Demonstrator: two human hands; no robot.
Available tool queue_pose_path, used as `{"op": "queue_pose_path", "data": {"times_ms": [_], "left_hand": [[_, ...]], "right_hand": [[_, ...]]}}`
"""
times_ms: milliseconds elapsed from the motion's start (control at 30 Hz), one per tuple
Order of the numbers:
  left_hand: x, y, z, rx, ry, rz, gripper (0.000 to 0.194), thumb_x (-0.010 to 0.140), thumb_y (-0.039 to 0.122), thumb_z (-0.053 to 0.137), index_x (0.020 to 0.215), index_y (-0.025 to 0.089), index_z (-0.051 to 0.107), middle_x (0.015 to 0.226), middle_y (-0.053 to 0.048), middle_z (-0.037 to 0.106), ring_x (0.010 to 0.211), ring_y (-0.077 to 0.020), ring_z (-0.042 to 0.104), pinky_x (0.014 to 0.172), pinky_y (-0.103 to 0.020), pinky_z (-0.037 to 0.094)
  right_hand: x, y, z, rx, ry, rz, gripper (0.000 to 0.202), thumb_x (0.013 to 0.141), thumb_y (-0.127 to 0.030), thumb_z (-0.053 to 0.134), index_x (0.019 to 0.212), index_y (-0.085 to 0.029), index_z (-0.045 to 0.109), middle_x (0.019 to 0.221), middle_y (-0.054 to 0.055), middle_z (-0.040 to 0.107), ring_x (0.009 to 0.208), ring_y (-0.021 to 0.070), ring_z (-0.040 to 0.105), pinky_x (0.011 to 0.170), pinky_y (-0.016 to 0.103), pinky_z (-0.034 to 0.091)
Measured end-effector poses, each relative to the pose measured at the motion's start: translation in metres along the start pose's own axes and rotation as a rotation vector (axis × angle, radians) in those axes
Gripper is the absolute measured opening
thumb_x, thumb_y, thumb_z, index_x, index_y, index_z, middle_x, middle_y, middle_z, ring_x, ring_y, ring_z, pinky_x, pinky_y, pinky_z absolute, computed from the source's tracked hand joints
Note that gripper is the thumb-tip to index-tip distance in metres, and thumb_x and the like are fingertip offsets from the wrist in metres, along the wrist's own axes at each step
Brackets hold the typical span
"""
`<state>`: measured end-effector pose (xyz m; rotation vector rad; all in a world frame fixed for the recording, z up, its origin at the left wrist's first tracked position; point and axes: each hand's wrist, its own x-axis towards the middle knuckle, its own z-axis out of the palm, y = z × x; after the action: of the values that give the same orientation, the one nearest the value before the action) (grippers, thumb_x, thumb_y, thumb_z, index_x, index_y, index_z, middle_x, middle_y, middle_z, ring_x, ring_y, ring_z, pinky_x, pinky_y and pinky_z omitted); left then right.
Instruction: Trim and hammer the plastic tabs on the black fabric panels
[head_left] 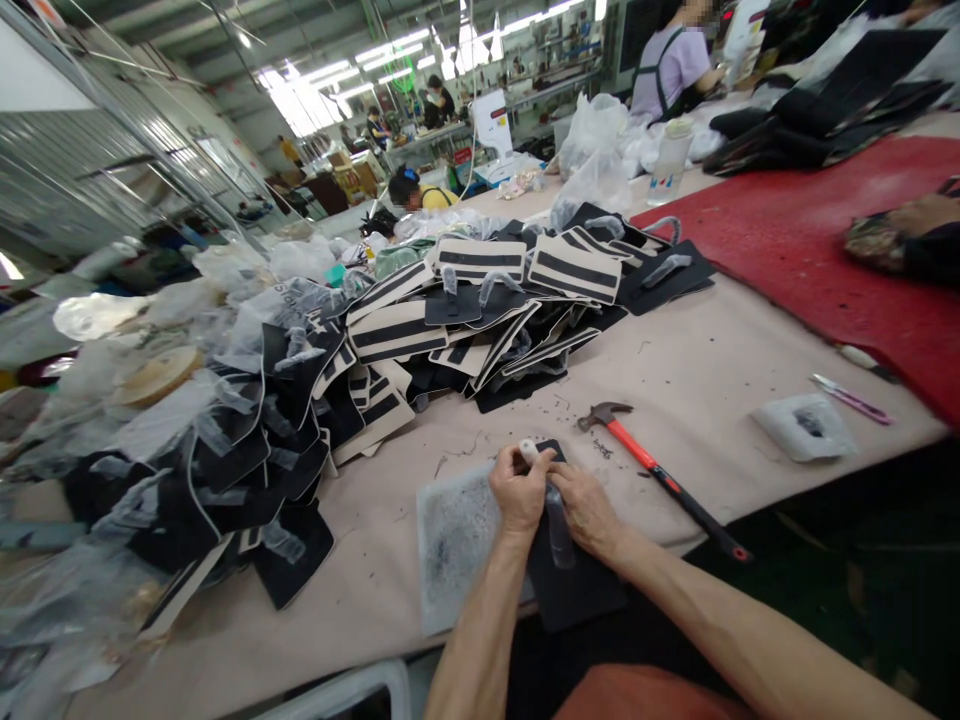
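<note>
A black panel (574,590) with a plastic-wrapped strap (559,530) on its face lies at the table's front edge, partly over a pale, speckled slab (454,545). My left hand (519,490) is closed at the panel's upper end, around a whitish, rounded end of what looks like the wrapped strap. Right beside it, my right hand (589,508) has its fingers bent and closed on the same strap, their tips near the left hand's. Whatever is between the fingertips is hidden. A claw hammer (637,452) with an orange and black handle rests to the right.
Piled panels (405,335), black and cream with wrapped straps, cover the table's middle and left. On the right are a small white packet (806,425) and a pink cutter (851,400). Farther right, another person's hand (926,215) is over a red mat (810,235). A bottle (670,165) stands behind.
</note>
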<state>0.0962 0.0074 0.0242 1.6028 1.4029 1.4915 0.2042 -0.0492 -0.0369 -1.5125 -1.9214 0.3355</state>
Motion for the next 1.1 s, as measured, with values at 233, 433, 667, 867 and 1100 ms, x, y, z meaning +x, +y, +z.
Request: {"op": "queue_pose_path", "data": {"times_ms": [233, 433, 667, 867, 1100], "left_hand": [[0.079, 0.088, -0.051, -0.345, 0.059, 0.202, 0.027, 0.079, 0.035, 0.078, 0.092, 0.017, 0.063, 0.084, -0.003, 0.071, 0.073, -0.0161, 0.069, 0.072, -0.03, 0.058], [0.064, 0.033, -0.075, -0.312, 0.246, -0.162, 0.03, 0.075, 0.038, 0.079, 0.085, 0.013, 0.064, 0.072, -0.002, 0.069, 0.064, -0.0152, 0.067, 0.066, -0.028, 0.057], [0.032, 0.002, -0.078, -0.282, 0.219, -0.331, 0.029, 0.076, 0.039, 0.077, 0.083, 0.014, 0.063, 0.072, -0.002, 0.069, 0.065, -0.0151, 0.066, 0.064, -0.024, 0.054], [0.025, 0.001, -0.066, -0.251, 0.108, -0.373, 0.029, 0.076, 0.04, 0.078, 0.083, 0.015, 0.064, 0.075, -0.003, 0.07, 0.068, -0.0161, 0.068, 0.063, -0.024, 0.053], [0.024, -0.006, -0.049, -0.27, -0.005, -0.362, 0.026, 0.077, 0.036, 0.076, 0.086, 0.014, 0.066, 0.078, -0.004, 0.072, 0.072, -0.0174, 0.069, 0.069, -0.026, 0.055]], "right_hand": [[0.011, -0.01, -0.015, -0.024, 0.037, -0.023, 0.028, 0.09, -0.009, 0.041, 0.109, -0.018, 0.06, 0.116, 0.012, 0.061, 0.096, 0.0207, 0.058, 0.082, 0.033, 0.048], [0.035, -0.029, -0.049, -0.223, -0.084, -0.221, 0.033, 0.081, -0.007, 0.044, 0.107, -0.016, 0.062, 0.108, 0.012, 0.063, 0.09, 0.0243, 0.057, 0.079, 0.037, 0.043], [0.029, -0.046, -0.069, -0.288, -0.114, 0.414, 0.008, 0.078, -0.018, 0.05, 0.086, -0.019, 0.052, 0.072, 0.006, 0.058, 0.06, 0.0194, 0.05, 0.057, 0.032, 0.028], [0.005, -0.059, -0.071, 0.122, -0.08, 0.618, 0.027, 0.079, -0.042, 0.061, 0.071, -0.024, 0.043, 0.059, -0.003, 0.051, 0.057, 0.0161, 0.049, 0.056, 0.027, 0.031], [-0.015, -0.06, -0.055, 0.078, -0.015, 0.672, 0.04, 0.073, -0.056, 0.07, 0.076, -0.025, 0.045, 0.06, -0.002, 0.056, 0.057, 0.0184, 0.053, 0.058, 0.028, 0.034]]}}
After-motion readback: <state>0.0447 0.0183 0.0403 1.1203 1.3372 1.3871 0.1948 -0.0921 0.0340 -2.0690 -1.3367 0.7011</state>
